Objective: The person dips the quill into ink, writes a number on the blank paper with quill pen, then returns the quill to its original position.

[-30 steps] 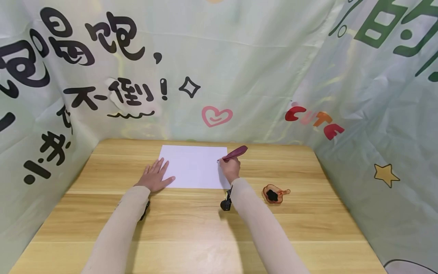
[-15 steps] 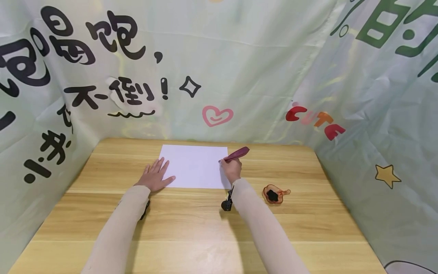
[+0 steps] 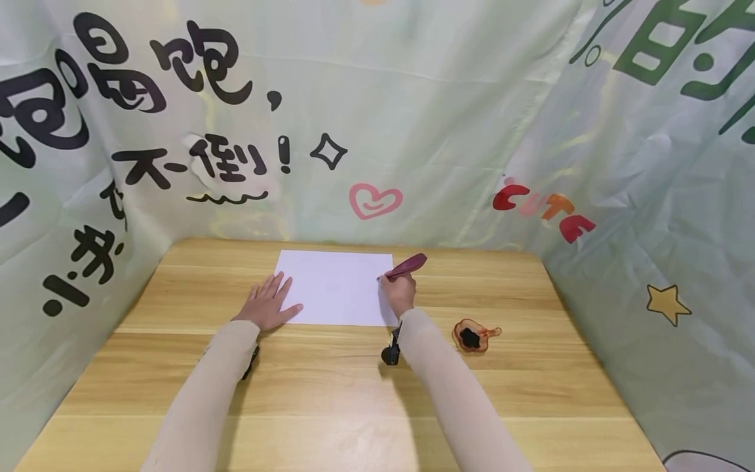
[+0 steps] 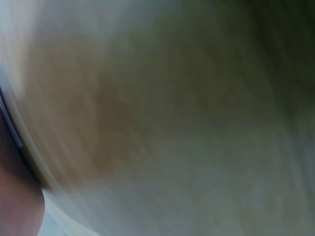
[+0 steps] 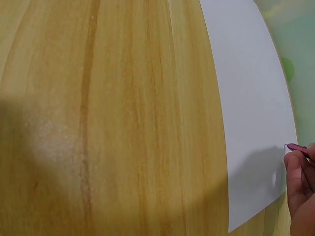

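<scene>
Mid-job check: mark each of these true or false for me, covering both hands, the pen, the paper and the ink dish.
1. The right hand holds a red pen. True.
2. The left hand grips the pen. False: it lies flat at the paper's left edge.
3. The pen tip is near the paper's right edge. True.
4. The ink dish sits on the paper. False: it stands on the table, right of the right arm.
</scene>
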A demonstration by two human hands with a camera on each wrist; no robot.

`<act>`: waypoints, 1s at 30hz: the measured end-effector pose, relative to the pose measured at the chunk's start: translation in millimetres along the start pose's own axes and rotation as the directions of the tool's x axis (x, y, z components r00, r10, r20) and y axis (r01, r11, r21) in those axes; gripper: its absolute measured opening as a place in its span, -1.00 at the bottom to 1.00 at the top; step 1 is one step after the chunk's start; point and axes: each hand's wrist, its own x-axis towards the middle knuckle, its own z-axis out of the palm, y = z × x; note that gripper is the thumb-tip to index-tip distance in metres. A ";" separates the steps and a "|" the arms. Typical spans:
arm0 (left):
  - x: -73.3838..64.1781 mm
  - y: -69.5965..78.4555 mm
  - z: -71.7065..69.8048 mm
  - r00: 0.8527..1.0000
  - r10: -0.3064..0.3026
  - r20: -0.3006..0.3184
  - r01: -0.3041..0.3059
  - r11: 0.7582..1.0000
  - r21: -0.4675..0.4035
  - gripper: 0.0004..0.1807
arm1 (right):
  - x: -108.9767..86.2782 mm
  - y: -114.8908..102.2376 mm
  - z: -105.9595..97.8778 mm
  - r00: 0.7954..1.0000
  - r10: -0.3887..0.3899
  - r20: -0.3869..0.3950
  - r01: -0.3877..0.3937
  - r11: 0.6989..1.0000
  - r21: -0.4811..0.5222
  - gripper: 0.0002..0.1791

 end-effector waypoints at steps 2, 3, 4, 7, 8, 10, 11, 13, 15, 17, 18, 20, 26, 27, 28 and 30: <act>-0.8 2.1 -1.5 1.000 0.001 0.000 -0.001 1.000 0.006 -0.06 | -0.5 0.1 1.0 1.000 0.001 0.004 -0.001 1.000 0.000 -0.89; -1.9 3.9 -2.8 1.000 -0.001 0.004 0.001 1.000 0.018 -0.07 | -1.1 -0.1 1.6 1.000 0.000 0.009 0.000 1.000 -0.001 -0.89; -3.6 6.6 -5.1 1.000 0.001 0.007 -0.001 1.000 0.011 -0.06 | -2.0 -0.6 2.2 1.000 -0.001 0.014 0.001 1.000 0.002 -0.89; -10.9 17.7 -14.8 1.000 0.006 0.017 -0.006 1.000 -0.008 -0.07 | -6.5 -3.9 4.2 0.999 -0.005 0.039 0.004 1.000 0.009 -0.89; -13.7 21.3 -18.2 1.000 0.007 0.021 -0.007 1.000 -0.014 -0.07 | -8.4 -5.2 4.9 0.999 -0.016 0.051 0.015 1.000 0.011 -0.89; -17.8 26.8 -23.5 0.999 0.006 0.033 -0.005 1.000 -0.030 -0.07 | -12.0 -7.9 6.8 0.996 -0.038 0.081 0.037 0.999 0.019 -0.90; -19.0 28.3 -24.9 0.999 0.005 0.037 -0.004 1.000 -0.025 -0.06 | -13.4 -8.9 7.9 0.994 -0.052 0.098 0.050 0.998 0.021 -0.90; -20.6 29.9 -26.2 0.999 0.004 0.038 -0.003 1.000 -0.021 -0.06 | -16.3 -10.6 10.1 0.987 -0.080 0.136 0.077 0.997 0.028 -0.90; -20.8 29.7 -25.7 0.999 0.002 0.039 -0.002 1.000 -0.014 -0.05 | -18.1 -11.2 13.0 0.979 -0.109 0.174 0.106 0.994 0.028 -0.90; -20.4 29.2 -25.6 0.999 0.003 0.032 -0.002 1.000 -0.020 -0.06 | -21.0 -12.2 14.4 0.969 -0.130 0.209 0.129 0.991 0.019 -0.90; -20.2 28.8 -25.4 1.000 0.003 0.028 -0.003 1.000 -0.025 -0.06 | -22.6 -12.5 14.9 0.963 -0.144 0.228 0.143 0.990 0.020 -0.89; -19.3 27.2 -24.1 1.000 0.004 0.023 -0.004 1.000 -0.022 -0.05 | -25.5 -12.4 15.8 0.951 -0.168 0.260 0.171 0.985 0.011 -0.90; -15.0 19.5 -16.7 1.000 0.011 0.012 -0.011 1.000 -0.025 -0.03 | -34.7 -8.7 14.7 0.911 -0.217 0.351 0.223 0.975 0.025 -0.91; -14.0 18.0 -15.3 1.000 0.012 0.014 -0.012 1.000 -0.022 -0.03 | -36.2 -8.2 14.0 0.905 -0.224 0.361 0.229 0.973 0.029 -0.90; -12.9 16.2 -13.6 1.000 0.010 0.013 -0.010 1.000 -0.013 -0.03 | -37.6 -7.6 13.3 0.900 -0.229 0.370 0.234 0.972 0.032 -0.90; -10.7 13.4 -11.1 1.000 0.014 0.008 -0.014 1.000 -0.027 -0.02 | -40.1 -6.5 11.9 0.892 -0.237 0.386 0.242 0.970 0.036 -0.90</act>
